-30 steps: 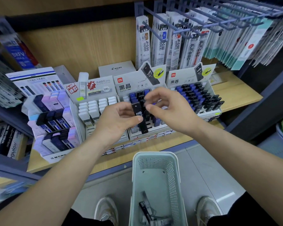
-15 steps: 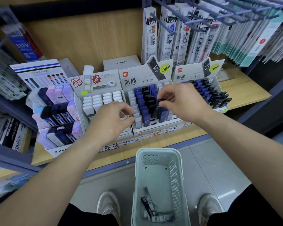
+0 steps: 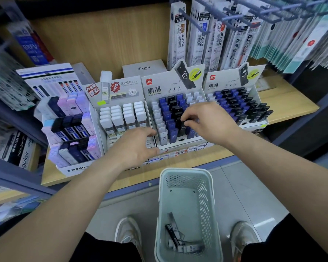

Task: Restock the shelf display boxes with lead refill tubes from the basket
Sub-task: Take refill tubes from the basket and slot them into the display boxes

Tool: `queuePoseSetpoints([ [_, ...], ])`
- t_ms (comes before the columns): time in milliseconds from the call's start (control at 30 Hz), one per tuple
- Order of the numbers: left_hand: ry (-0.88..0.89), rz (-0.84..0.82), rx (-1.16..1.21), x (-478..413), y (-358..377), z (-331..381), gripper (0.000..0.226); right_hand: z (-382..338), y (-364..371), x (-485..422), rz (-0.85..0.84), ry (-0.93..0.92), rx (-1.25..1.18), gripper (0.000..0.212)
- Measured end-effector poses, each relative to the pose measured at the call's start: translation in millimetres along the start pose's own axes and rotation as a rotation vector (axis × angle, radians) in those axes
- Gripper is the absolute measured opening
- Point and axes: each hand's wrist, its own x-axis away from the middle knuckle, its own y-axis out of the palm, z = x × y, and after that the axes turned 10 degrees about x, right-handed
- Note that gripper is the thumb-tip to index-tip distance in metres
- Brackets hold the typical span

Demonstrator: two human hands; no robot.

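Step in hand: seating one tube. My right grip [image 3: 208, 121], centre of frame, pinches the top of a black lead refill tube [image 3: 183, 128] with thumb and fingertips. The tube stands in the black column of the middle display box [image 3: 170, 87], close among its neighbours. I cannot tell if it is fully down, since my fingers cover its cap. My left grip [image 3: 134, 148] is released, fingers loosely spread and holding nothing, just left of centre in front of the white-capped box [image 3: 121, 118]. The basket [image 3: 186, 172] sits at bottom centre between my shoes, with a few tubes [image 3: 175, 240] lying in its bottom, so the restock looks well along but not done. Next, as I judge it: press the tube straight down until level with its row, keeping it upright so the packed neighbours do not tip. Then let go and reach down for another. A front slot [image 3: 181, 140] looks vacant.
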Motion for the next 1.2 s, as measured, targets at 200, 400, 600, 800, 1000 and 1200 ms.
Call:
queuePoseSetpoints([
  [200, 0.009, 0.064, 0.083, 9.7, -2.8, -2.5, 0.043, -3.2, 5.3, 6.3, 0.034, -0.024, 0.105, 0.019],
  [400, 0.026, 0.039, 0.161, 47.4, 15.8, -2.1, 0.018, -12.0, -10.6, 54.7, 0.065, 0.058, -0.120, 0.008],
  [600, 0.026, -0.116, 0.084, 85.5, 86.7, -30.9, 0.031, -3.9, 64.5, 149.6, -0.220, 0.251, -0.148, 0.011],
  [800, -0.241, -0.239, 0.189, 113.1, 173.2, -73.4, 0.071, 0.8, 164.3, 225.5, -0.456, 0.429, -0.229, 0.026],
  [1000, -0.390, -0.317, 0.270, 110.5, 222.3, -96.8, 0.049, -24.2, 242.5, 217.5, -0.614, 0.426, -0.309, 0.042],
  [1200, -0.365, -0.303, 0.319, 103.5, 232.1, -106.1, 0.031, -22.2, 310.4, 198.0, -0.817, 0.642, -0.381, 0.067],
])
